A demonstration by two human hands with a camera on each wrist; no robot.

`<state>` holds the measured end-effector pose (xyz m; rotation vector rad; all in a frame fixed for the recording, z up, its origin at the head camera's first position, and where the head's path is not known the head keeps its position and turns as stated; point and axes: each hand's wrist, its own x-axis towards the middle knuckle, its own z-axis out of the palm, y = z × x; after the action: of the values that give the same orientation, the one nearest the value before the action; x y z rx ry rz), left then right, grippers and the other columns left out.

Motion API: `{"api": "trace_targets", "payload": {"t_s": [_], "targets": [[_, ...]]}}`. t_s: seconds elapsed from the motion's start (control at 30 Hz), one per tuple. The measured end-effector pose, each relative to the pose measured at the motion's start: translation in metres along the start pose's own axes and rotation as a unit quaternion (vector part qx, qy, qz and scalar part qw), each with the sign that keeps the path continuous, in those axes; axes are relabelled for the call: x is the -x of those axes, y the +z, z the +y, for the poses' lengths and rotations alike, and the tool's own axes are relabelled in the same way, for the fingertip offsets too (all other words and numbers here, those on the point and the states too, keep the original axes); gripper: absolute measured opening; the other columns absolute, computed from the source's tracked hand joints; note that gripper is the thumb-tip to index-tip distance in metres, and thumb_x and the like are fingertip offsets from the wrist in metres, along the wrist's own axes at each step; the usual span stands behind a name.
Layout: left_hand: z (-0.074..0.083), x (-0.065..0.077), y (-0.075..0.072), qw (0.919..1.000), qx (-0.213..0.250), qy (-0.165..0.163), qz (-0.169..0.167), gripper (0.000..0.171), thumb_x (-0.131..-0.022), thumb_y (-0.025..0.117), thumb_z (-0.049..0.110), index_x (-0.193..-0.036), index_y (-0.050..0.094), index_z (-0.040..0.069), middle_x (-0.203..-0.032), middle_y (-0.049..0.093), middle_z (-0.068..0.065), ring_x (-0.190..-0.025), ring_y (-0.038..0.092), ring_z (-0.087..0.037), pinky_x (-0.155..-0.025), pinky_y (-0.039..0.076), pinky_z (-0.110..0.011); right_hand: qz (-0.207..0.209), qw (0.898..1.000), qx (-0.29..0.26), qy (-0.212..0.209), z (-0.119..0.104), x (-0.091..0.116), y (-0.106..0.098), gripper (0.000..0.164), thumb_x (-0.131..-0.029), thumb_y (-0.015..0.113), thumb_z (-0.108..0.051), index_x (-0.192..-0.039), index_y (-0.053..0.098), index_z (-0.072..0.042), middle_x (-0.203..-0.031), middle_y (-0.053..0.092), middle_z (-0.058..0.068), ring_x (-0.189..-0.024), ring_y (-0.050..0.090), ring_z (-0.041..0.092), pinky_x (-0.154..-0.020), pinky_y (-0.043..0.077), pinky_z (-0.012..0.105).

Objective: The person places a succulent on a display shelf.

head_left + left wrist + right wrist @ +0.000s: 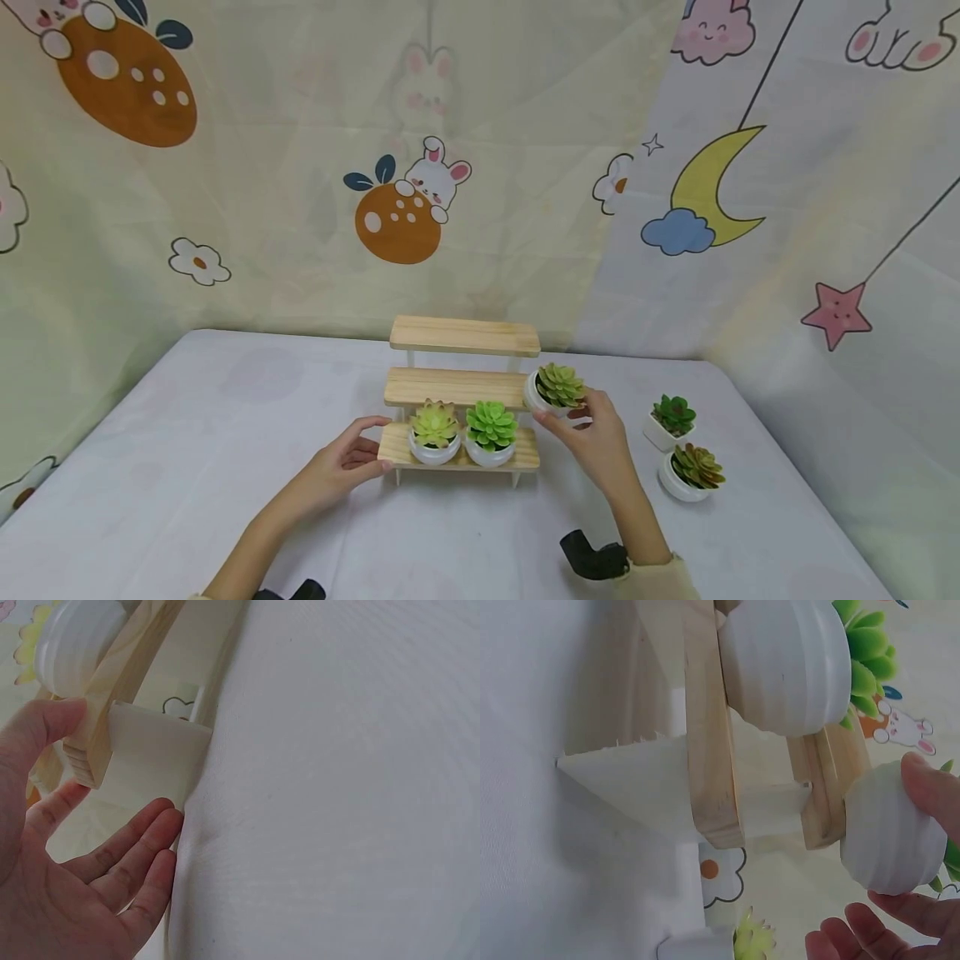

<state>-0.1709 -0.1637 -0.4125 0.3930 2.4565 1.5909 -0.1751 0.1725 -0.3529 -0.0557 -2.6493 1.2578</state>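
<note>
Inspection note: overhang at R end, seating unconfirmed

We find the R hand (pixel 600 437) gripping a potted succulent (pixel 561 385), thumb and index on the sides of its white pot (pixel 892 832). Loc.: R end of the mid board (pixel 453 387) of the wooden stand (pixel 465 335), pot partly past the board's end. We can't tell if its base bears on the wood or hangs just above.

L hand (pixel 345 462) pinches the L end of the low board (pixel 399 443) btw thumb and index; its other fingers extend loosely near the white support (pixel 154 746).

Low board carries a yellow-green succulent (pixel 435 423) and a bright green succulent (pixel 491 425), side by side, upright. A dark green succulent (pixel 674 414) and a reddish succulent (pixel 699 465) sit on the surface (pixel 187 467), off to R.

Recs (our judgement):
- Keep L grip steady; wt. at the R end could tip or skid the stand.
- Bring pot inward, twds centre, till full base is over wood.
- Keep it level; lower, don't drop.
- Hold by the pot, not the leaves.
- Mind R fingers' clearance from the bright green one, lower front.
- Check for rocking b4 release, then ease thumb and fingers off evenly.
</note>
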Motion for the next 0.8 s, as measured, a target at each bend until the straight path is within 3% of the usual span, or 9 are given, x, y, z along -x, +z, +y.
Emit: {"api": "trace_targets", "payload": {"t_s": [0.23,0.47,0.8], "targets": [[-0.001,0.000,0.000,0.9999,0.006,0.010,0.002,0.058,-0.085,0.068,0.024,-0.135,0.039,0.015,-0.105,0.060,-0.014,-0.096,0.060,-0.019,-0.081,0.048,-0.022,0.006,1.000,0.010,-0.005,-0.003,0.000,0.007,0.062,-0.079,0.072,-0.041,-0.124,0.051,-0.004,-0.119,0.049,0.013,-0.099,0.051,0.024,-0.082,0.045,0.034],[0.000,0.001,0.000,0.9999,0.008,0.006,0.003,0.060,-0.085,0.068,0.024,-0.136,0.038,0.015,-0.106,0.060,-0.013,-0.096,0.060,-0.019,-0.082,0.048,-0.024,0.003,0.999,0.029,-0.018,-0.013,-0.004,0.011,0.067,-0.079,0.071,-0.043,-0.126,0.050,0.000,-0.115,0.047,0.015,-0.100,0.047,0.026,-0.079,0.042,0.033],[-0.001,0.001,0.000,1.0000,0.007,0.003,0.003,0.059,-0.085,0.068,0.026,-0.136,0.039,0.018,-0.106,0.061,-0.013,-0.096,0.060,-0.018,-0.082,0.048,-0.023,-0.034,0.997,0.059,-0.031,-0.029,-0.010,0.015,0.067,-0.079,0.069,-0.046,-0.125,0.052,-0.001,-0.117,0.049,0.019,-0.111,0.043,0.034,-0.085,0.040,0.049]]}}
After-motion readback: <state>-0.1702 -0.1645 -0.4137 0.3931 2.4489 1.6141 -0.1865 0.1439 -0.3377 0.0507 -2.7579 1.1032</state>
